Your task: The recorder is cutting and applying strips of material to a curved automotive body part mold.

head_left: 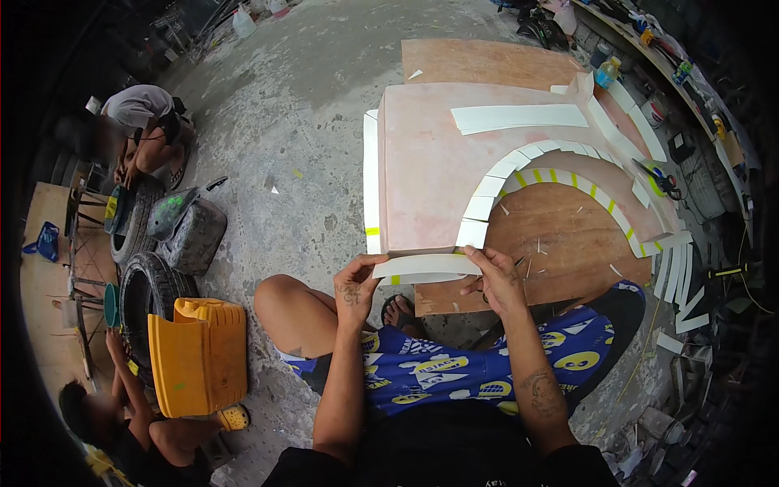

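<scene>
Between my two hands stretches a curved white strip [426, 267] like card or thin plastic, at the near edge of a large pinkish panel form [430, 162]. My left hand [355, 286] pinches its left end; my right hand [497, 278] pinches its right end. A yellow-green piece of tape shows under the strip's left part. Something dark shows by my right fingers, too small to name. White pieces [488, 187] line the form's arched cutout, and an inner white band [602, 196] bears yellow-green tape marks. A wide white sheet [519, 118] lies on top.
Wooden boards [560, 235] lie under the form. Loose white strips [673, 272] and scissors [661, 180] are at the right. To the left stand a yellow plastic container [199, 357], tires [154, 296] and a grey container [195, 235]. Two people [150, 122] work there.
</scene>
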The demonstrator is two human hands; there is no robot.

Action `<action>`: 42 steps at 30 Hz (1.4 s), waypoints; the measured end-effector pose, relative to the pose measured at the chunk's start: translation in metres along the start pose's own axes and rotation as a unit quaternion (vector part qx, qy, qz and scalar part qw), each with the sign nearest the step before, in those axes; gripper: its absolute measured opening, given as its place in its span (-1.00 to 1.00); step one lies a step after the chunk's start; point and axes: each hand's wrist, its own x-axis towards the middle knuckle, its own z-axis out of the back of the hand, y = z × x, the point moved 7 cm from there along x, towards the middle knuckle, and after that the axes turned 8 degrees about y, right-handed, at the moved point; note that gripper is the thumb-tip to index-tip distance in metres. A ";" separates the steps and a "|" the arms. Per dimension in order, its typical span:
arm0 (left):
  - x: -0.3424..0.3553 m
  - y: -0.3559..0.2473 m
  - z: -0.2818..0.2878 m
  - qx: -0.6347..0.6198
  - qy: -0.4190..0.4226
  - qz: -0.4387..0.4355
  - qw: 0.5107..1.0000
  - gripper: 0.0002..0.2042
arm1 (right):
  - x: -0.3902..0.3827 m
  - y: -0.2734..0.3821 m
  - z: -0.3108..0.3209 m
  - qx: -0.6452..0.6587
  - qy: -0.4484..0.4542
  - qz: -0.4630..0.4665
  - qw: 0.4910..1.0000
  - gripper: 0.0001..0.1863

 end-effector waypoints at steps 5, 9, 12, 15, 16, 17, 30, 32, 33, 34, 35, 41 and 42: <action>0.002 -0.001 -0.002 0.020 -0.005 -0.005 1.000 -0.76 | 0.002 -0.007 0.005 -0.013 0.015 0.001 1.000 -0.60; 0.002 -0.002 -0.002 0.026 -0.002 -0.018 0.999 -0.75 | 0.000 -0.008 0.003 0.023 0.038 -0.001 0.999 -0.63; 0.002 -0.005 -0.003 0.034 0.003 -0.039 0.999 -0.76 | 0.001 -0.011 0.006 0.075 0.058 0.002 0.995 -0.65; 0.001 -0.002 0.000 0.046 -0.012 -0.029 0.998 -0.77 | 0.000 -0.012 0.003 0.116 0.076 -0.006 0.990 -0.68; 0.001 -0.002 0.000 0.043 -0.012 -0.033 0.998 -0.77 | -0.001 -0.011 0.001 0.125 0.085 -0.009 0.988 -0.69; 0.001 -0.003 0.001 0.041 -0.012 -0.037 0.998 -0.77 | -0.001 -0.011 0.002 0.124 0.085 -0.009 0.989 -0.69; 0.003 -0.003 -0.001 0.033 -0.020 -0.049 0.998 -0.85 | -0.001 -0.017 0.012 0.150 0.071 0.004 0.986 -0.75; 0.003 -0.003 -0.001 0.027 -0.017 -0.049 0.998 -0.85 | -0.002 -0.015 0.011 0.149 0.072 0.006 0.986 -0.75; 0.003 -0.003 -0.001 0.027 -0.017 -0.049 0.998 -0.85 | -0.002 -0.014 0.010 0.144 0.070 0.006 0.987 -0.75; 0.003 -0.002 -0.001 0.024 -0.017 -0.049 0.998 -0.85 | -0.003 -0.014 0.010 0.138 0.067 0.007 0.988 -0.74; 0.003 -0.002 -0.001 0.021 -0.018 -0.048 0.998 -0.85 | -0.002 -0.014 0.011 0.139 0.067 0.007 0.988 -0.74; 0.003 0.000 -0.002 0.031 -0.017 -0.036 0.999 -0.84 | -0.001 -0.016 0.012 0.146 0.068 0.007 0.987 -0.73; 0.003 0.000 -0.002 0.031 -0.017 -0.036 0.999 -0.84 | -0.001 -0.016 0.013 0.143 0.066 0.007 0.987 -0.72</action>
